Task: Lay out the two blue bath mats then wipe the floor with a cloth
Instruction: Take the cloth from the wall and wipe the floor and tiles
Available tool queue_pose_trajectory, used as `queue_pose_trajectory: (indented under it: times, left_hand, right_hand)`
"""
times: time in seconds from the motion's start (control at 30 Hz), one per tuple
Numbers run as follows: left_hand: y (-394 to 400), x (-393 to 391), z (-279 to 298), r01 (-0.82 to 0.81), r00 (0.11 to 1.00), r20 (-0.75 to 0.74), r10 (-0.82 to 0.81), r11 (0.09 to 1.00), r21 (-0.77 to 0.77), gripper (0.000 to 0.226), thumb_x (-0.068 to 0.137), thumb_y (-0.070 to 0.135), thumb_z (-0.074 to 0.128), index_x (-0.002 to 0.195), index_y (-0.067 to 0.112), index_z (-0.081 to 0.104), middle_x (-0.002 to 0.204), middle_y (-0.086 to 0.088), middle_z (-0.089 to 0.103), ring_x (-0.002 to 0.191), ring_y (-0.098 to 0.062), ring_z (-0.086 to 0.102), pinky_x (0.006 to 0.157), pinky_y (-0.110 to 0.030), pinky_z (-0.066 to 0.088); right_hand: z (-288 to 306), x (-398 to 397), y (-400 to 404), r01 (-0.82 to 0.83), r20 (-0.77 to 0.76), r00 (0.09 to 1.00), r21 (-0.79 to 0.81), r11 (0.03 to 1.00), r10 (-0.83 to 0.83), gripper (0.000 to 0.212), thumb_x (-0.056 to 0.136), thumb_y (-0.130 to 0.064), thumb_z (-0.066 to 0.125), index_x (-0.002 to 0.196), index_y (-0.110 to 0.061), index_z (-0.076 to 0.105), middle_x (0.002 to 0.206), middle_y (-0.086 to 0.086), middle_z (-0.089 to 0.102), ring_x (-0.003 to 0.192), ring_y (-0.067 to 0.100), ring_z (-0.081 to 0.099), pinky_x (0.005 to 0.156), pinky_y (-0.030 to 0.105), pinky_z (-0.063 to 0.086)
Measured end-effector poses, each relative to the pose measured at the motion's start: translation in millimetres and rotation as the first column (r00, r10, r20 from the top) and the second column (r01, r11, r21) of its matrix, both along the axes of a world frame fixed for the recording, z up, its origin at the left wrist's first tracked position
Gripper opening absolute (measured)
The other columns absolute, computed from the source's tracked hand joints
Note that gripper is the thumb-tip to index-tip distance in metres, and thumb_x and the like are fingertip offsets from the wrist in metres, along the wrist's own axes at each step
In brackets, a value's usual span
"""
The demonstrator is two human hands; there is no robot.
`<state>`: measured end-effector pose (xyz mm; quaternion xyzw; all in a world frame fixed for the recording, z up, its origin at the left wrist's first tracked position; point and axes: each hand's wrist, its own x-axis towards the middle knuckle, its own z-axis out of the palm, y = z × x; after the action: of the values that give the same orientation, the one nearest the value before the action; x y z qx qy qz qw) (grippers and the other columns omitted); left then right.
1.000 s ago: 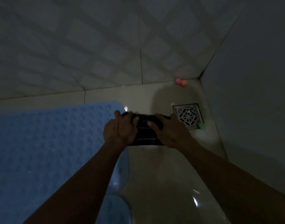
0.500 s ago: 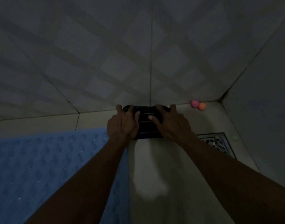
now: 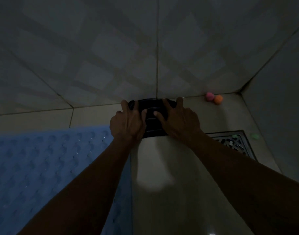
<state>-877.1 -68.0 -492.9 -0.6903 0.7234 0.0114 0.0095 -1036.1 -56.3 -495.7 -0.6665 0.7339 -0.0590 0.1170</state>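
Left hand [image 3: 127, 123] and right hand [image 3: 180, 122] press flat, fingers spread, on a dark folded cloth [image 3: 153, 119] (pale stripes) on the floor [image 3: 170, 200] against the wall's foot. A blue bath mat [image 3: 48, 167] lies just left.

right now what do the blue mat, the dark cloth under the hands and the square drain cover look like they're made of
Blue bumpy bath mat: probably soft rubber or plastic, matte, with moulded rows of bumps and a few bright specks, maybe droplets.
Dark striped cloth: folded fabric, apparently woven; thin pale stripes and a soft rounded edge, pressed flat by the left hand and right hand.
Square floor drain cover: likely metal, with a cut-out pattern and dull sheen.
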Motion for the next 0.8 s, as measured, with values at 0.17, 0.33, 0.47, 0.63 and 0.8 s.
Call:
queue_pose_trajectory:
  times: [0.17,0.33,0.47,0.63,0.8]
  left_hand:
    - [2.8,-3.3,2.5,-0.011,0.999,0.054,0.01,1.0,0.027,0.062,0.104,0.058,0.026,0.157,0.025,0.027,0.141,-0.017,0.042,0.093,-0.035,0.064,0.065,-0.036,0.034]
    - [5.4,-2.4,-5.4,0.004,0.995,0.1,-0.013,0.996,0.092,0.067,0.103,0.058,0.031,0.161,0.029,0.012,0.136,-0.017,0.043,0.094,-0.032,0.062,0.066,-0.035,0.034]
    - [10.6,-4.6,-0.4,-0.005,0.994,0.106,-0.004,0.996,0.092,0.07,0.103,0.055,0.033,0.161,0.025,0.009,0.129,-0.018,0.044,0.092,-0.032,0.063,0.067,-0.035,0.036]
    - [29.9,-4.7,2.1,-0.011,0.997,0.072,0.003,0.995,0.102,0.069,0.103,0.056,0.032,0.161,0.024,0.009,0.136,-0.018,0.039,0.097,-0.034,0.062,0.065,-0.036,0.037]
    - [49.6,-1.6,0.1,-0.012,0.998,0.062,0.005,0.994,0.112,0.068,0.103,0.058,0.032,0.16,0.025,0.015,0.14,-0.018,0.036,0.095,-0.034,0.063,0.063,-0.036,0.036]
  right_hand:
    - [-0.2,2.5,3.7,0.014,-0.059,0.998,0.083,0.996,-0.009,0.071,0.095,-0.068,0.022,0.156,-0.033,0.01,0.15,0.017,0.028,0.112,0.037,0.054,0.086,0.039,0.042]
    - [-3.2,4.2,7.9,0.025,-0.078,0.997,0.071,0.997,-0.019,0.073,0.095,-0.068,0.02,0.157,-0.031,0.006,0.14,0.018,0.037,0.107,0.036,0.056,0.084,0.039,0.042]
    - [-1.0,3.4,14.6,0.012,-0.08,0.997,0.072,0.997,-0.007,0.072,0.096,-0.066,0.021,0.157,-0.031,0.006,0.14,0.018,0.037,0.108,0.036,0.055,0.085,0.039,0.041]
    - [-0.8,2.6,32.6,0.006,-0.086,0.996,0.066,0.998,0.0,0.072,0.096,-0.066,0.02,0.157,-0.031,0.004,0.14,0.018,0.037,0.104,0.035,0.057,0.081,0.038,0.041]
    - [3.8,2.6,52.8,-0.012,-0.052,0.999,0.096,0.995,0.017,0.072,0.097,-0.066,0.021,0.156,-0.031,0.002,0.143,0.018,0.034,0.109,0.036,0.055,0.084,0.039,0.042]
